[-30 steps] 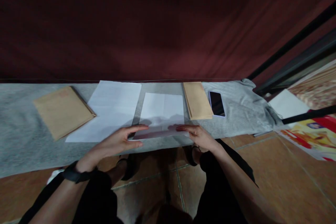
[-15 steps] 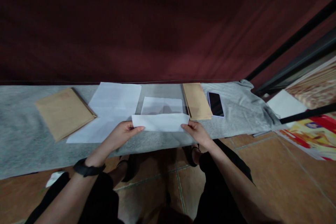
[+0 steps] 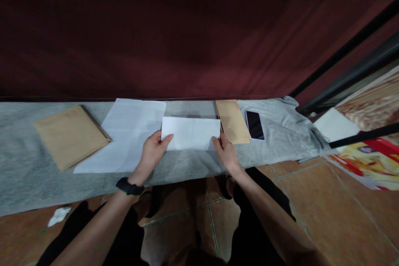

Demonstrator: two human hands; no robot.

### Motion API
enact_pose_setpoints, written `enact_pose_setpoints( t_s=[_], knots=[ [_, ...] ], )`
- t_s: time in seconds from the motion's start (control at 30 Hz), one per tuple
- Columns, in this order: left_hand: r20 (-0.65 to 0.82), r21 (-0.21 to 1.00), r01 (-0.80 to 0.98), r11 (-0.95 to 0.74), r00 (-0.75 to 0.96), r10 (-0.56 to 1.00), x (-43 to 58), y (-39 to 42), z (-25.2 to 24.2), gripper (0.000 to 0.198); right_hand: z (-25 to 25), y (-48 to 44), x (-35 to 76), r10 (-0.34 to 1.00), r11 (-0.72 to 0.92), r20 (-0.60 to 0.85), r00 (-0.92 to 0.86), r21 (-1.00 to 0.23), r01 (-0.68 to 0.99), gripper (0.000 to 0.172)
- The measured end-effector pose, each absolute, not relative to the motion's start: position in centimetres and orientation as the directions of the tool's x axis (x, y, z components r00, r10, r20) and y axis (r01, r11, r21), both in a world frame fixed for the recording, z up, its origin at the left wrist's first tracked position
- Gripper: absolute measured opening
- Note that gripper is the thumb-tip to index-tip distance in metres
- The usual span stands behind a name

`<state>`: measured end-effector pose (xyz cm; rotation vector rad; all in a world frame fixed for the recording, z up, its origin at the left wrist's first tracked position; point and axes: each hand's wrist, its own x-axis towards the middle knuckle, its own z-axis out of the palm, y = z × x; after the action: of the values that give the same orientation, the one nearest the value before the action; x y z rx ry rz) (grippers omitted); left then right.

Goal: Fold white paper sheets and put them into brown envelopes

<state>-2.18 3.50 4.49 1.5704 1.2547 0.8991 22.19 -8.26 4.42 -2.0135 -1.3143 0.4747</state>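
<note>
Fold step in hand, I'd say: L hand (image 3: 152,149) and R hand (image 3: 226,151) each pinch one end of the folded paper (image 3: 190,133), low over the cloth (image 3: 280,133), btw a sheet (image 3: 131,129) and an envelope (image 3: 232,120). Next calls for flush edges and an even press. Fingers under the paper are hidden; can't tell if it touches the cloth.

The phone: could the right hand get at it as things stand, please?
Probably yes: the phone lies uncovered just past the envelope beside the right hand, though that hand holds the paper.
</note>
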Motion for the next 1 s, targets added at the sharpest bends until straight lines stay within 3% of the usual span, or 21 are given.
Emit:
enact_pose_setpoints(
  t_s=[0.23, 0.43, 0.63, 0.8, 1.0],
  knots=[
    [0.058, 0.835, 0.532, -0.141, 0.170, 0.984, -1.6, 4.3, 4.2, 0.034, 3.8, -7.5, 21.8, 0.887, -0.347, 0.053, 0.460, -0.580, 0.737, 0.035],
    [0.062, 0.634, 0.758, -0.153, 0.147, 0.987, -1.1, 4.8, 4.4, 0.032, 3.1, -6.8, 21.3, 0.874, -0.320, 0.146, 0.464, -0.544, 0.775, 0.055],
    [0.003, 0.409, 0.906, -0.108, 0.117, 0.993, 0.0, 4.9, 5.1, 0.033, 3.1, -6.8, 20.3, 0.907, -0.313, 0.158, 0.392, -0.371, 0.874, 0.059],
    [-0.022, 0.343, 0.933, -0.105, 0.119, 0.993, 0.7, 5.0, 5.2, 0.036, 3.7, -7.6, 19.7, 0.924, -0.324, 0.141, 0.355, -0.202, 0.924, 0.054],
    [-0.018, 0.307, 0.944, -0.120, 0.132, 0.991, 0.9, 5.0, 5.0, 0.038, 4.6, -7.4, 19.5, 0.961, -0.138, 0.202, 0.192, -0.254, 0.957, 0.047]
  ],
)
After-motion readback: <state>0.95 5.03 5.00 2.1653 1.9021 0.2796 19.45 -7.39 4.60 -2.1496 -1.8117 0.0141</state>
